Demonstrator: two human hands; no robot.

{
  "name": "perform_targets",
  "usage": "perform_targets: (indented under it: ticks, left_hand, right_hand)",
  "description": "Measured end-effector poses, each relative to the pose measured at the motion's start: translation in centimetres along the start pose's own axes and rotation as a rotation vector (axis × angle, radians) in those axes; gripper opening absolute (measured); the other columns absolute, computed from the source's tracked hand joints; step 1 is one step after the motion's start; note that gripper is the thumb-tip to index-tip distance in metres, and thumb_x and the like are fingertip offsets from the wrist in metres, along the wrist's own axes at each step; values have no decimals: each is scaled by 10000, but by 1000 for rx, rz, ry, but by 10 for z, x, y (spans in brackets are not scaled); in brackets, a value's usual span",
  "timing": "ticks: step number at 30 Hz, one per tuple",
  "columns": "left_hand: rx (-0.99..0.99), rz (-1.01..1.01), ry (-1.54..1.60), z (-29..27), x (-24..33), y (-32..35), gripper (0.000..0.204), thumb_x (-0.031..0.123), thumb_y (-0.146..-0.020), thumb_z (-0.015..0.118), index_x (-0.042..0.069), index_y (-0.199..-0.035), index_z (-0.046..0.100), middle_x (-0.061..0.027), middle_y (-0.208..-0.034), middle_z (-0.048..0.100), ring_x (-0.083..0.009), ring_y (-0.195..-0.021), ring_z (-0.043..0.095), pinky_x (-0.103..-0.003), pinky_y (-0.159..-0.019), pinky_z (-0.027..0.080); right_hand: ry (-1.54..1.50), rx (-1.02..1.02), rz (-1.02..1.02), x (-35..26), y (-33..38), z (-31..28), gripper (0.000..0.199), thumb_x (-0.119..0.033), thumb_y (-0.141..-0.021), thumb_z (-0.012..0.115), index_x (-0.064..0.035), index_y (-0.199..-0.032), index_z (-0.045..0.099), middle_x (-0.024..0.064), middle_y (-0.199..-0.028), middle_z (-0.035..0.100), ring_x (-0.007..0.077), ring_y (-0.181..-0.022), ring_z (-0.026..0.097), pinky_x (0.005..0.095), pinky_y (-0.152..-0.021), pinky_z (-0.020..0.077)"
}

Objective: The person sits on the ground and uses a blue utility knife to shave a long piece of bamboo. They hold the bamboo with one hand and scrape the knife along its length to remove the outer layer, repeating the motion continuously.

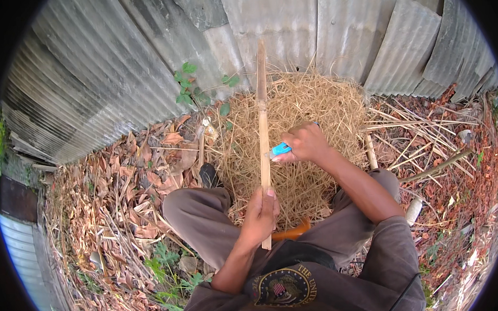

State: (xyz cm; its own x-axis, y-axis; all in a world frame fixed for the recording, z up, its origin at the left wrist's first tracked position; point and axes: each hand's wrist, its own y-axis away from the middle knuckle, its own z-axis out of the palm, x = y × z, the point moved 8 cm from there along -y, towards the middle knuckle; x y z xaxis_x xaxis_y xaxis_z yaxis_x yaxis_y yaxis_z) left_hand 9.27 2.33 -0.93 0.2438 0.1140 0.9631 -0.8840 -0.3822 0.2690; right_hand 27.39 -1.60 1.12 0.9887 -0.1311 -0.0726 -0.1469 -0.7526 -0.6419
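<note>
A long, flat bamboo strip (263, 127) stands nearly upright in the view, pale at its lower part and browner toward its far tip. Around its lower part my left hand (260, 213) is closed, and a short end sticks out below the fingers. My right hand (306, 143) grips a bright blue box cutter (281, 149) to the right of the strip. The cutter's front end is at the strip's right edge; whether the blade touches the wood is too small to tell. Part of the cutter is hidden inside my fingers.
Dry straw (319, 105) lies in a heap between my bent knees and beyond. A corrugated metal fence (276, 21) rises at the back. Dead leaves (132, 160) cover the ground at left, thin sticks (420, 137) at right. A green plant (186, 83) grows by the fence.
</note>
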Motion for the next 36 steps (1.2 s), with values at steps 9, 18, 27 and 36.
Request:
perform_targets:
  ticks: [9, 18, 27, 36]
  left_hand:
    - [38, 127, -35, 5, -12, -4, 257, 294, -1044, 365, 87, -895, 400, 23, -598, 393, -60, -435, 367, -215, -394, 346]
    - [34, 49, 11, -14, -9, 3, 256, 268, -1047, 357, 79, -882, 410, 22, -575, 385, -57, -428, 360, -214, -383, 335]
    - [16, 67, -43, -3, -4, 11, 246, 253, -1043, 378, 74, -880, 418, 25, -577, 396, -57, -427, 376, -212, -386, 329]
    - [-96, -50, -64, -15, -14, 33, 239, 246, -1047, 370, 69, -897, 426, 33, -627, 385, -50, -526, 369, -219, -479, 330]
  right_hand:
    - [74, -25, 36, 26, -9, 26, 711, -808, -704, 515, -108, -602, 579, 64, -472, 530, 243, -422, 570, 368, -406, 432]
    - [-983, -587, 679, 0, 28, 95, 750, -702, -922, 325, -62, -564, 482, 19, -437, 336, 176, -363, 361, 385, -384, 346]
    - [89, -22, 66, 9, -8, 7, 716, -797, -712, 514, -89, -620, 578, 78, -492, 551, 246, -443, 592, 358, -437, 456]
    - [174, -565, 594, 104, -1, 59, 825, -780, -870, 251, -74, -784, 668, 104, -620, 637, 277, -617, 666, 420, -586, 532]
